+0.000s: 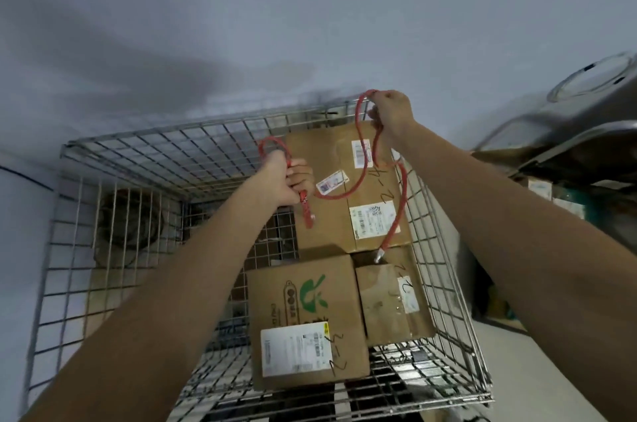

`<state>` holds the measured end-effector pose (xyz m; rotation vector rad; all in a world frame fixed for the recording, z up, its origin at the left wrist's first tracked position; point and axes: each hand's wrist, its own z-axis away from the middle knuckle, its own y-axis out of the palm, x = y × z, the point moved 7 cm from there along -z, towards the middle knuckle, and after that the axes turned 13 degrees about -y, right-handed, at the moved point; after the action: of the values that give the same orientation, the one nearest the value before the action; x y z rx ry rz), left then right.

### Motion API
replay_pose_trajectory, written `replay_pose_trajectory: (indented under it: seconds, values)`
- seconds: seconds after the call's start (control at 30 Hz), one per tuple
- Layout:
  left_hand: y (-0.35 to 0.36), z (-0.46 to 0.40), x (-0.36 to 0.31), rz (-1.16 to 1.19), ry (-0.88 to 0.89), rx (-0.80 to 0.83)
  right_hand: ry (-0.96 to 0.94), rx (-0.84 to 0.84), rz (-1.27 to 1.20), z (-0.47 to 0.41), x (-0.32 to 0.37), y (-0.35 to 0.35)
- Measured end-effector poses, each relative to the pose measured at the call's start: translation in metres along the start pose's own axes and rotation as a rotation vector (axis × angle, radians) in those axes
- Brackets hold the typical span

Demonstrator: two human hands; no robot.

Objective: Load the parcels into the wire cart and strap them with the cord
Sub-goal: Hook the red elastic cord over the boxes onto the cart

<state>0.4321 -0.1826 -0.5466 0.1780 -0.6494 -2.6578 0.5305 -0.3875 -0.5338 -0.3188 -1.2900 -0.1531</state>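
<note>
I am looking down into a wire cart (113, 159) with both bare arms reaching out over it. Three brown cardboard parcels are sitting in the cart's right half: a large parcel (344, 194) at the far side, a parcel with a green logo (303, 314) nearest me, and a smaller parcel (389, 301) just beside it, against the right wall. My left hand (289, 180) is clenching a red cord (358, 152) over the large parcel, with a short loop sticking out above the fist and a tail hanging below. My right hand (391, 114) is gripping the same cord higher, near the cart's far rim. The cord is sagging between my hands, and its free end with a metal tip (379, 254) is dangling by the small parcel.
</note>
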Motion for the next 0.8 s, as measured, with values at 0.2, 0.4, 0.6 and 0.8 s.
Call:
replay_pose_trajectory:
  seconds: [0.2, 0.4, 0.6, 0.8]
  values:
    - [0.003, -0.036, -0.016, 0.009, 0.054, 0.197, -0.163, 0.026, 0.843, 0.051, -0.051, -0.036]
    - [-0.019, -0.063, -0.021, -0.131, 0.19, 0.217, 0.174, 0.458, 1.255, 0.147, -0.198, -0.05]
    - [-0.052, -0.103, 0.009, -0.525, 0.239, 0.178, 0.151, 0.34, 1.208, 0.155, -0.228, -0.045]
    - [-0.075, -0.134, 0.052, -0.57, 0.212, 0.039, 0.207, 0.286, 0.396, 0.153, -0.193, -0.043]
